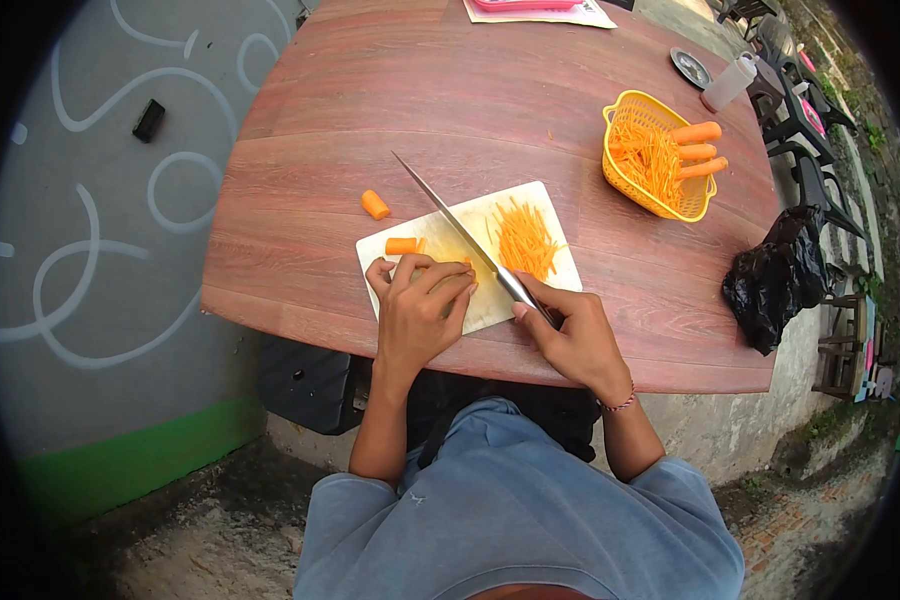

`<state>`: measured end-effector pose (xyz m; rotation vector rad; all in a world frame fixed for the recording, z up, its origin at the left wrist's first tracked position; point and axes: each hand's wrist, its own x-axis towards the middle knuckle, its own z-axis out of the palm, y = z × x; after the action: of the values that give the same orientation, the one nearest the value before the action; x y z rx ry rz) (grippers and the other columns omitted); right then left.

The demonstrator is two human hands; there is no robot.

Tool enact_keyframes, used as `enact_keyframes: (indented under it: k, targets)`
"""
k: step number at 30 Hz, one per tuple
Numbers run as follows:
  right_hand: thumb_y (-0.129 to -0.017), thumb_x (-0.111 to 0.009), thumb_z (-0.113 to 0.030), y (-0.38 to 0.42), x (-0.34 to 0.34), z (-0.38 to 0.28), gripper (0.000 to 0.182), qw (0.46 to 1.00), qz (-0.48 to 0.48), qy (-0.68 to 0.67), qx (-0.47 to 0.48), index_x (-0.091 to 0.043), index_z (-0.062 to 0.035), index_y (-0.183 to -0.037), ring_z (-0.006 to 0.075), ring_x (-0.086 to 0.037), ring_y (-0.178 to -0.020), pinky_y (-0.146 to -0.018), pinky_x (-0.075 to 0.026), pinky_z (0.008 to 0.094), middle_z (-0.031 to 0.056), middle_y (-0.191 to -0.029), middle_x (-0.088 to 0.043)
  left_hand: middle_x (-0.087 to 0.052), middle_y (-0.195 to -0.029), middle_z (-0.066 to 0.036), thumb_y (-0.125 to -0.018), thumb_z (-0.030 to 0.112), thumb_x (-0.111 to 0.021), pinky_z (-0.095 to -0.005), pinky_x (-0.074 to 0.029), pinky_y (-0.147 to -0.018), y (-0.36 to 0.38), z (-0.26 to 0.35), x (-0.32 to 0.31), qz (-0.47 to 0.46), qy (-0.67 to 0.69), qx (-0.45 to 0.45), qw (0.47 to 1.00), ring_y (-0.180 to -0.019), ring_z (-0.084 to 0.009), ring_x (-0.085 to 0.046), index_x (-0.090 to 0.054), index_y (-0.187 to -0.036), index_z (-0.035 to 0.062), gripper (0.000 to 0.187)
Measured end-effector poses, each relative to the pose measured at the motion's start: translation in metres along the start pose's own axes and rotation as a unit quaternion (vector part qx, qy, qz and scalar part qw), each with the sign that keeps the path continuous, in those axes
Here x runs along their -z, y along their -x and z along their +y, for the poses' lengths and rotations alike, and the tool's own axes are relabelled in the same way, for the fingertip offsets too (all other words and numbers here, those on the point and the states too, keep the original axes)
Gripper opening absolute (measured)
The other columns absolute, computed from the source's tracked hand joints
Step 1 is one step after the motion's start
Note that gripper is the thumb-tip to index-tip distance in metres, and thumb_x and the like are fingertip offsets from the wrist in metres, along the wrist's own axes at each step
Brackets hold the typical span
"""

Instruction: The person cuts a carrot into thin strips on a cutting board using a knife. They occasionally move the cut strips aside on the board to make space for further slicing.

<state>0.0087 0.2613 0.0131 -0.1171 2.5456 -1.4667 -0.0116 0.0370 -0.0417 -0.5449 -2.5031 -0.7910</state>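
Note:
My right hand (578, 338) grips the handle of a long kitchen knife (457, 226), whose blade slants up and left across a white cutting board (490, 313). On the board, the curled fingers of my left hand (417, 308) press down on a carrot piece (471, 268), mostly hidden under the fingertips, just left of the blade. Beyond that hand lies a short carrot chunk (402, 245). A pile of thin carrot strips (526, 240) sits on the board right of the knife. Another carrot chunk (374, 205) rests on the table past the board's far left corner.
A yellow basket (622, 184) holding carrot shreds and several whole carrots (697, 152) stands right on the wooden table (450, 90). Farther back are a squeeze bottle (730, 82) and a round metal dish (690, 68). A black plastic bag (782, 278) hangs by the right edge.

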Motion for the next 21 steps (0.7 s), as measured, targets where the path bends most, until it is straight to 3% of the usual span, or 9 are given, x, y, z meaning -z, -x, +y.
enact_keyframes:
  k: [1, 5, 14, 21]
  targets:
    - [-0.1, -0.073, -0.023, 0.0, 0.002, -0.004, 0.041, 0.999, 0.013, 0.045, 0.017, -0.073, -0.0006, -0.134, 0.0286, -0.065, -0.059, -0.064, -0.053, 0.0388, 0.0272, -0.077, -0.067, -0.079, -0.108, 0.008, -0.084, 0.019, -0.085, -0.0505, -0.032, -0.1, 0.0, 0.0, 0.0, -0.002, 0.001, -0.003, 1.0, -0.101, -0.0181, -0.065, -0.083, -0.097, 0.0146, 0.013]
    - [-0.1, -0.072, -0.024, 0.0, 0.001, 0.0, 0.042, 0.999, 0.027, 0.015, -0.011, -0.073, -0.0004, -0.134, 0.0347, -0.068, -0.063, -0.067, -0.055, 0.04, 0.0302, -0.083, -0.069, -0.08, -0.109, 0.007, -0.086, 0.02, -0.084, -0.0505, -0.032, -0.102, 0.0, 0.001, 0.0, -0.002, -0.005, 0.007, 1.0, -0.103, -0.0194, -0.064, -0.083, -0.1, 0.0148, 0.015]
    - [-0.101, -0.072, -0.02, 0.015, -0.01, 0.009, 0.043, 0.998, 0.01, -0.047, -0.031, -0.069, 0.0043, -0.137, 0.0265, -0.064, -0.061, -0.065, -0.052, 0.038, 0.0298, -0.079, -0.065, -0.08, -0.111, 0.006, -0.09, 0.025, -0.084, -0.0508, -0.033, -0.103, -0.005, 0.0, -0.007, 0.004, -0.054, 0.009, 0.998, -0.105, -0.0194, -0.065, -0.084, -0.102, 0.0135, 0.017]
    - [-0.1, -0.073, -0.016, 0.018, -0.009, 0.003, 0.041, 0.999, 0.005, -0.035, -0.014, -0.069, 0.0049, -0.136, 0.0249, -0.067, -0.065, -0.067, -0.054, 0.0368, 0.0302, -0.091, -0.073, -0.08, -0.112, 0.004, -0.089, 0.023, -0.084, -0.0513, -0.036, -0.105, -0.002, 0.001, -0.006, 0.006, -0.046, -0.016, 0.999, -0.102, -0.0197, -0.066, -0.083, -0.102, 0.0114, 0.017]
